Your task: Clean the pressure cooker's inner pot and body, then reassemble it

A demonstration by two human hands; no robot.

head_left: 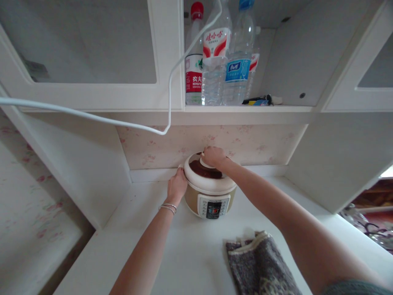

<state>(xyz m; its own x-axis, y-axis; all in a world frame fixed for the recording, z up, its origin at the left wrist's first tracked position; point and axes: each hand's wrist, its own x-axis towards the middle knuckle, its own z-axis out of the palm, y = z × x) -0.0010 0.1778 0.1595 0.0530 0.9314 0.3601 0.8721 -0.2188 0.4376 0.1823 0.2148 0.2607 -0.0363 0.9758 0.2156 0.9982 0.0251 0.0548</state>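
A round electric pressure cooker (190,197) with a cream lid rim, brown lid top and tan body stands upright on the white counter, against the back edge. Its control panel (214,206) faces me. My right hand (214,157) is closed around the handle on top of the lid, fingers curled over it. At the cooker's left side, my left hand (177,185) rests against the rim with its thumb up; its other fingers are mostly hidden behind the side, so their grip does not show.
A folded grey-brown cloth (260,264) lies on the counter (190,254) nearer me. Overhead, several plastic bottles (215,65) stand in the open cabinet. A white cable (123,121) hangs across the view at upper left. Side panels bound the niche.
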